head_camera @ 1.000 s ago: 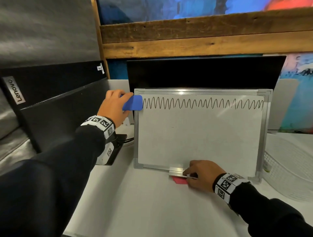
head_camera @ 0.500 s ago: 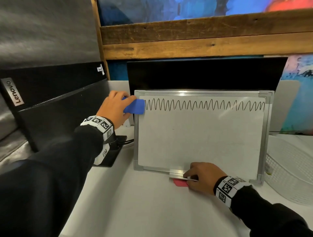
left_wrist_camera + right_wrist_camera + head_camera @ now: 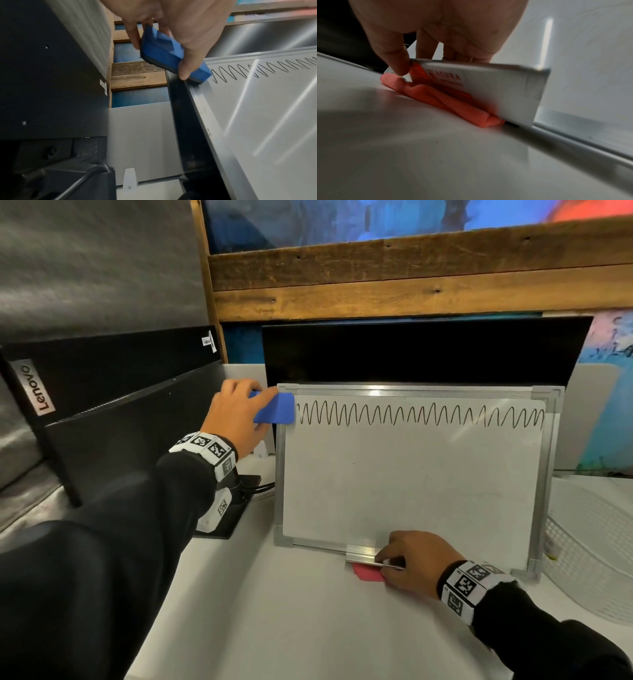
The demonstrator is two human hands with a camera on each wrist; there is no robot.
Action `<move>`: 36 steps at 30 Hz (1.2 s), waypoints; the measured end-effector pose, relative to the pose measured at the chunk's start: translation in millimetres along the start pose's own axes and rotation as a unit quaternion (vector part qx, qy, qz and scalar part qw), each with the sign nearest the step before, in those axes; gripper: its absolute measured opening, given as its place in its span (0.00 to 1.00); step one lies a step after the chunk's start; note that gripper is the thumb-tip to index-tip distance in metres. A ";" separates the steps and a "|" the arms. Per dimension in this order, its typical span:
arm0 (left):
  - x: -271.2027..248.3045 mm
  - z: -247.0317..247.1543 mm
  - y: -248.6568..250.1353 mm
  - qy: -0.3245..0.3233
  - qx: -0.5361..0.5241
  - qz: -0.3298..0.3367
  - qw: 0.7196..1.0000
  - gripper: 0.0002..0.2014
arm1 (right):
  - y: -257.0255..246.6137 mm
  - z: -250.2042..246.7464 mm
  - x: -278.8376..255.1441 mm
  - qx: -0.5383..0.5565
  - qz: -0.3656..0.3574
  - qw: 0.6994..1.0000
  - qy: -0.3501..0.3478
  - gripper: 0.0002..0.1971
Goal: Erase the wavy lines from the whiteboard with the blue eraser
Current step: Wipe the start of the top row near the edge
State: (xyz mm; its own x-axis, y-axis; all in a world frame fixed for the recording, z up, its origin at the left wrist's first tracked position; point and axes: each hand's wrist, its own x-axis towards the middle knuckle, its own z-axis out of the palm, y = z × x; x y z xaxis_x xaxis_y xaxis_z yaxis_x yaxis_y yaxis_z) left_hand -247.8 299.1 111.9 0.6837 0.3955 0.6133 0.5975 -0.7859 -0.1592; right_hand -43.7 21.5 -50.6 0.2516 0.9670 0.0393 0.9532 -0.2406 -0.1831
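- The left hand (image 3: 236, 416) is gripping the blue eraser (image 3: 275, 413), thumb along one long side and fingers (image 3: 133, 33) curled round the other, as the left wrist view shows.
- The eraser's far end is lying over the top left corner of the whiteboard (image 3: 411, 481), on the metal frame, with the rest of it sticking out past the board's edge toward the palm.
- The wavy line (image 3: 421, 414) is starting just beyond the eraser's tip, on the side away from the left hand, and running across the top of the board to the far corner (a small gap is showing between tip and first loop).
- The right hand (image 3: 412, 563) is resting at the board's bottom edge, fingers (image 3: 393, 59) curled over the small metal tray (image 3: 363, 554) fixed there and holding it.
- A folded red cloth (image 3: 368, 572) is lying on the white bench (image 3: 291, 618) right under that tray, against the right hand's fingertips.
- The board is standing tilted back against a dark monitor (image 3: 428, 350) behind it.
- Beyond the left hand's knuckles another black monitor (image 3: 113, 419) is standing with its back to the camera.
- Past the right wrist, a white mesh basket (image 3: 589, 542) is sitting on the bench beside the board.
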 end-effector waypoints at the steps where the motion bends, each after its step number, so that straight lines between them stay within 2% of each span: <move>1: -1.5 1.9 0.3 -0.014 0.009 0.018 1.000 0.32 | 0.0 -0.5 -0.4 0.000 0.000 1.000 0.000 0.17; 4: -3.8 2.9 -1.3 -0.036 0.027 0.055 0.997 0.33 | -0.8 -1.8 -1.5 0.001 -0.002 1.000 -0.002 0.16; 9: -1.5 -2.5 3.1 0.004 0.002 -0.002 1.000 0.31 | -1.0 -2.3 -1.5 0.003 -0.001 1.000 0.000 0.16; 13: -3.8 0.1 3.6 -0.035 0.022 0.046 0.998 0.32 | -1.5 -2.5 -1.9 0.001 -0.003 1.000 0.001 0.16; 18: -2.0 -4.6 4.4 0.014 0.020 0.000 1.000 0.31 | -1.6 -3.1 -2.0 0.005 -0.001 1.000 0.000 0.16; 22: -6.9 -0.3 12.3 -0.026 0.024 0.038 0.999 0.32 | -2.8 -3.6 -2.6 0.004 0.002 1.000 -0.003 0.17; 27: -3.7 -0.9 6.4 0.014 -0.011 -0.030 0.999 0.31 | -4.6 -4.3 -2.9 0.003 0.005 1.000 -0.005 0.16; 31: -3.5 5.9 15.1 -0.031 0.008 0.059 0.998 0.32 | -5.2 -5.7 -3.2 0.005 0.005 1.000 -0.004 0.16; 32: -2.1 6.8 14.6 -0.023 0.003 0.042 0.999 0.32 | -4.9 -5.7 -3.5 0.006 0.005 1.000 -0.003 0.16; 34: -0.2 5.7 12.0 0.009 -0.037 -0.035 0.999 0.31 | -4.7 -5.1 -3.7 0.005 0.006 1.000 -0.002 0.16; 35: 0.2 6.2 11.4 0.017 -0.046 -0.054 0.997 0.31 | -4.7 -4.7 -3.5 0.005 0.007 1.000 -0.001 0.16; 36: -0.5 7.3 12.3 0.012 -0.042 -0.044 0.998 0.31 | -4.7 -4.4 -3.2 0.006 0.007 1.000 0.000 0.16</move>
State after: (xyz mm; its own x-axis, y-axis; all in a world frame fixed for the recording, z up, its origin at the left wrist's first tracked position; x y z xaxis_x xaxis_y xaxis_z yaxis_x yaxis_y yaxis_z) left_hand -237.7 292.7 104.0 0.6195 0.4547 0.6399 0.6171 -0.7859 -0.0390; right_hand -48.3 19.2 -45.5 0.2646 0.9637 0.0360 0.9475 -0.2528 -0.1960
